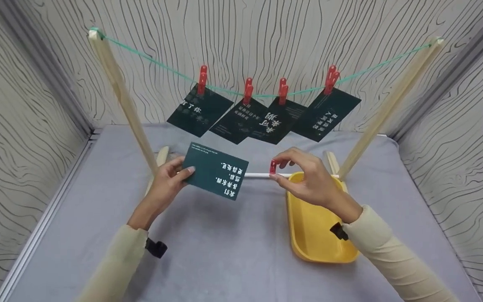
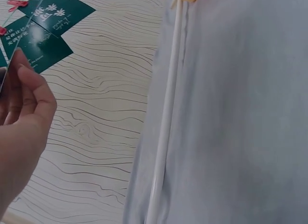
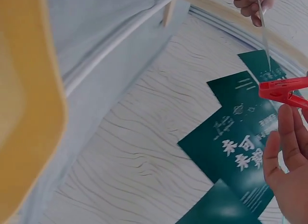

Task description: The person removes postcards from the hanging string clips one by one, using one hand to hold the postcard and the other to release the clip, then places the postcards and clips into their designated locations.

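Observation:
My left hand pinches the left edge of a dark green card with white writing, thumb on its face. In the left wrist view that hand holds the card nearly edge-on. To the right, my right hand pinches a red clothespin between thumb and fingers, over the far end of a yellow tray. The right wrist view shows this clothespin from the side. Several similar green cards hang behind from a green string, each held by a red clothespin.
Two wooden posts carry the string's ends. A white rod runs low between their feet. The yellow tray stands on the grey cloth under my right forearm. Wood-grain patterned panels enclose the back and sides.

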Tool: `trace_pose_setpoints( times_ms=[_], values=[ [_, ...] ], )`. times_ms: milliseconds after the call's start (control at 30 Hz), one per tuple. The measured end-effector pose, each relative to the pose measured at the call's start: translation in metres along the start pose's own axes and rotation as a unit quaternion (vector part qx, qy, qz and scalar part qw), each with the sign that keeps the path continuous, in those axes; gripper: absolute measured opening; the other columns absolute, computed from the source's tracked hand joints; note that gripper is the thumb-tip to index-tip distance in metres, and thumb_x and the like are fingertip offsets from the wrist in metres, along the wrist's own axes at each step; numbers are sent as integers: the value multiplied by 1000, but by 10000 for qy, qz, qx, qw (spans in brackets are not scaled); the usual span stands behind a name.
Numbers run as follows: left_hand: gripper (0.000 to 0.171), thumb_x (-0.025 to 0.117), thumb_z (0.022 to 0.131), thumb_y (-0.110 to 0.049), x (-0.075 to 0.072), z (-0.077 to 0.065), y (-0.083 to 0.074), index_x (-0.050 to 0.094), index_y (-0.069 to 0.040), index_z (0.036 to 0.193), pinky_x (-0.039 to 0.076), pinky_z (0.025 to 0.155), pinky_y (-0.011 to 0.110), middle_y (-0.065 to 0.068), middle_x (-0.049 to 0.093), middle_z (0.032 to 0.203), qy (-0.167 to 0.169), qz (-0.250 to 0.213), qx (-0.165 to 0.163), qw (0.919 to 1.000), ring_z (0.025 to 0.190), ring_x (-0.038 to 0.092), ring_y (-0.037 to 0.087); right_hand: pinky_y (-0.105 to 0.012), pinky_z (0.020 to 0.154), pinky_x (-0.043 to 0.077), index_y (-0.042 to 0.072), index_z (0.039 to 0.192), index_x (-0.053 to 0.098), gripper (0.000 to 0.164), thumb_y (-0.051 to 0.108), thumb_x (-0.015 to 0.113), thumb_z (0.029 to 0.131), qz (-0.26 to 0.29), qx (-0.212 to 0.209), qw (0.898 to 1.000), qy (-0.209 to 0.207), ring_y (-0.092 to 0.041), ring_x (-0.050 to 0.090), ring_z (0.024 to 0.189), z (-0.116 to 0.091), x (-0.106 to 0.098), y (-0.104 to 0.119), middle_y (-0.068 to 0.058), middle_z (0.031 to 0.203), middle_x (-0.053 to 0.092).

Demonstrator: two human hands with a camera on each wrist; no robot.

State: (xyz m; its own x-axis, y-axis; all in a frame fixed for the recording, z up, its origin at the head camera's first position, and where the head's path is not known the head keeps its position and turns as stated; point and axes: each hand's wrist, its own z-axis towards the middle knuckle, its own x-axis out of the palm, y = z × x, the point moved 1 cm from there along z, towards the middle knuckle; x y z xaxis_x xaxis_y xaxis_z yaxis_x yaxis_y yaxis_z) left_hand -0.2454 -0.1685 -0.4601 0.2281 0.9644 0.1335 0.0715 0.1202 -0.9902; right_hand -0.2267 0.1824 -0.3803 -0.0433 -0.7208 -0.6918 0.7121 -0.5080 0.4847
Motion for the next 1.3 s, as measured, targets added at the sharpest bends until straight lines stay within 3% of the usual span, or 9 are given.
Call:
trace_pose_setpoints(
  times_ms=[167, 300, 467, 567, 767, 933, 1067, 1300],
  values=[
    [49, 65, 95, -29, 5, 5, 9, 51, -12, 139, 48, 105, 34, 8, 57, 139, -2, 514, -500, 9974, 119, 61, 21, -22, 83, 57, 17, 111, 67, 31, 29, 78, 84, -13, 271, 9993, 249, -10, 64, 92, -14, -1, -16, 6, 102, 71],
    [49, 61, 98, -28, 10, 10, 19, 49, -10, 141, 46, 109, 38, 8, 55, 142, 197, 681, -750, 9947, 123, 58, 20, -22, 82, 56, 19, 109, 67, 28, 29, 77, 85, -140, 439, 9970, 627, -11, 64, 89, -26, -1, -31, 7, 98, 70],
    [42, 58, 99, -24, 19, 16, 33, 54, -9, 138, 52, 103, 37, 11, 58, 134, 482, 787, -917, 9915, 112, 60, 18, -26, 81, 57, 21, 107, 67, 28, 28, 79, 83, -478, 695, 9911, 1034, -9, 62, 87, -36, -2, -47, 8, 96, 69],
    [39, 58, 99, -23, 24, 19, 41, 56, -12, 136, 55, 98, 32, 8, 61, 129, 706, 988, -1029, 9873, 105, 62, 16, -26, 80, 57, 20, 106, 67, 27, 30, 79, 83, -646, 992, 9823, 1451, -9, 62, 87, -40, -3, -55, 8, 95, 68],
    [31, 61, 98, -23, 30, 25, 57, 64, -18, 128, 51, 80, 29, 2, 70, 113, 1306, 1653, -1212, 9700, 90, 62, 11, -29, 83, 57, 19, 107, 66, 29, 32, 77, 84, -829, 1699, 9496, 2500, -13, 61, 88, -44, -3, -69, 7, 93, 67],
    [30, 63, 96, -25, 33, 28, 66, 66, -20, 125, 44, 77, 29, -2, 70, 105, 1742, 2100, -1382, 9521, 85, 57, 11, -32, 81, 56, 15, 110, 66, 32, 28, 78, 84, -1127, 1969, 9294, 2912, -19, 61, 86, -46, 2, -81, 2, 93, 67],
    [26, 65, 94, -26, 36, 30, 71, 69, -17, 119, 44, 77, 27, -3, 71, 99, 1998, 2301, -1523, 9402, 85, 56, 11, -31, 78, 56, 13, 111, 67, 32, 26, 78, 84, -1247, 2094, 9227, 2987, -17, 59, 83, -47, 5, -93, 0, 93, 68],
    [14, 65, 94, -24, 45, 37, 80, 72, -14, 101, 41, 70, 27, -4, 65, 84, 2182, 2677, -1476, 9268, 77, 54, 12, -31, 77, 55, 13, 113, 67, 34, 23, 78, 83, -1351, 2175, 9174, 3046, -16, 56, 80, -49, 12, -108, 0, 92, 68]
  ],
)
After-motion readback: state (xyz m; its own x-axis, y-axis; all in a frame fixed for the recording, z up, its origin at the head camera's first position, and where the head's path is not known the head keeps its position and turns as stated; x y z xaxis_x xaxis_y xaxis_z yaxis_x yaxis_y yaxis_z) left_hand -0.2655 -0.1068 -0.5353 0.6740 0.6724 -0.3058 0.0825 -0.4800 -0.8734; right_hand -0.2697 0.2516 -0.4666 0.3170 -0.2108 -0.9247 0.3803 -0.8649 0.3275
